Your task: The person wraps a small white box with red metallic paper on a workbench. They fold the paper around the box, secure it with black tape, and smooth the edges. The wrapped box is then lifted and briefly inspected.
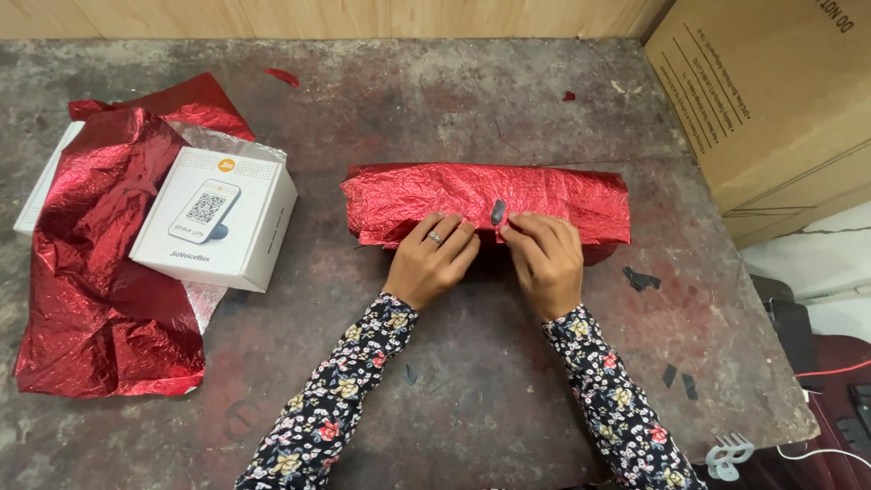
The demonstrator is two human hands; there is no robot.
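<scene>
A long parcel wrapped in crinkled shiny red foil paper (481,195) lies across the middle of a worn dark table (454,381). My left hand (434,259), with a ring on one finger, presses flat on the near edge of the wrap. My right hand (543,259) presses beside it, its fingertips at a small dark strip of tape (497,212) stuck on the red paper between the two hands. Both arms wear dark floral sleeves.
A white box (218,218) with a picture of a device sits at left on loose red foil sheets (104,263). A large cardboard carton (771,100) stands at the right rear. Dark tape bits (641,279) lie on the table. A wooden wall runs behind.
</scene>
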